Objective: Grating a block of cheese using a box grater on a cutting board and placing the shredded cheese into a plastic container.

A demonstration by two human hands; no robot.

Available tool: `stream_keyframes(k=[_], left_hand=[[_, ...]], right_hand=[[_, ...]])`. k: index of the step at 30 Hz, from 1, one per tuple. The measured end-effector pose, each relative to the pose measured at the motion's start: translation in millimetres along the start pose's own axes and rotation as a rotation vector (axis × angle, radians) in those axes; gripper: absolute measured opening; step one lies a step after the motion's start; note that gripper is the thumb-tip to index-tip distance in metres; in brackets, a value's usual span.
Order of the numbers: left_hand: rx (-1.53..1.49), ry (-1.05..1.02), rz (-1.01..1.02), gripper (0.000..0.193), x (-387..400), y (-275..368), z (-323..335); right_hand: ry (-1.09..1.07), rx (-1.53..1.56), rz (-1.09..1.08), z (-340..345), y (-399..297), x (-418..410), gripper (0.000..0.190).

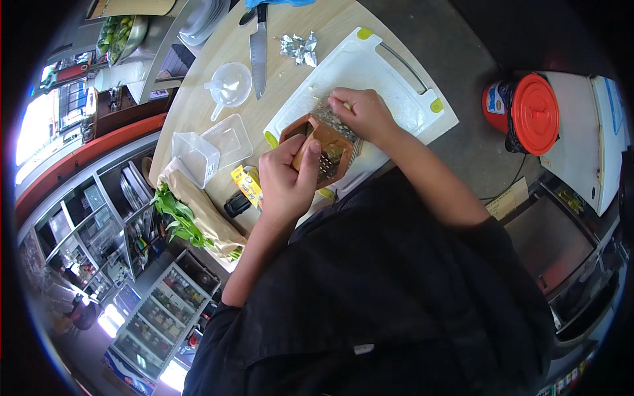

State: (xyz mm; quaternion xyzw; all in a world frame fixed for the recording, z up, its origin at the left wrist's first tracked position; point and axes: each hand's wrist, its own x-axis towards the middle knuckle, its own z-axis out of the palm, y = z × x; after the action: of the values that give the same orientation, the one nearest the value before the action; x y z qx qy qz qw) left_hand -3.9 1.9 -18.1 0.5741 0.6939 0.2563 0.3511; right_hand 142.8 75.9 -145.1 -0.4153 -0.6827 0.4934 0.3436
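Observation:
My left hand (292, 173) is closed on the brown rim of a multi-sided box grater (342, 133), which lies tilted over a white cutting board (356, 74). Its open end faces me, and metal teeth show inside. Above the grater's outer metal face, my right hand (361, 111) has its fingers pinched on a small pale piece of food (347, 105); most of the piece is hidden by the fingers. Pale crumbs lie on the board beside the grater. Crumpled aluminium foil (299, 48) and a large kitchen knife (258, 57) lie beyond the board.
On the wooden table (198, 109) are a clear plastic funnel (231, 85), an open plastic container (194, 154), its lid (229, 140), a yellow packet (247, 185) and leafy greens (178, 218) in brown paper. A red lidded bin (535, 114) stands on the floor at right.

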Motion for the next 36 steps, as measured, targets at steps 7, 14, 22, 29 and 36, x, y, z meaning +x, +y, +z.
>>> stream_keyframes(k=[7, 14, 22, 29, 36], left_hand=[[-0.034, -0.001, -0.015, 0.033, -1.4, -4.2, 0.7], [-0.04, 0.03, -0.015, 0.034, -2.0, -6.6, 1.3], [-0.045, 0.023, -0.006, 0.034, 0.2, -7.0, 2.5], [-0.02, 0.005, -0.003, 0.034, 0.6, -2.3, 2.4], [-0.01, 0.006, -0.018, 0.033, 0.4, -3.6, 1.2]], right_hand=[[-0.074, 0.041, 0.149, -2.3, -14.4, 9.3, 0.023], [-0.088, 0.111, 0.153, -1.4, -24.6, 13.8, 0.027], [-0.154, 0.019, 0.34, 4.2, 6.3, 14.7, 0.025], [-0.08, -0.034, 0.282, 8.9, 27.4, 10.3, 0.024], [-0.106, -0.182, 0.156, 3.1, 13.9, 9.1, 0.023]])
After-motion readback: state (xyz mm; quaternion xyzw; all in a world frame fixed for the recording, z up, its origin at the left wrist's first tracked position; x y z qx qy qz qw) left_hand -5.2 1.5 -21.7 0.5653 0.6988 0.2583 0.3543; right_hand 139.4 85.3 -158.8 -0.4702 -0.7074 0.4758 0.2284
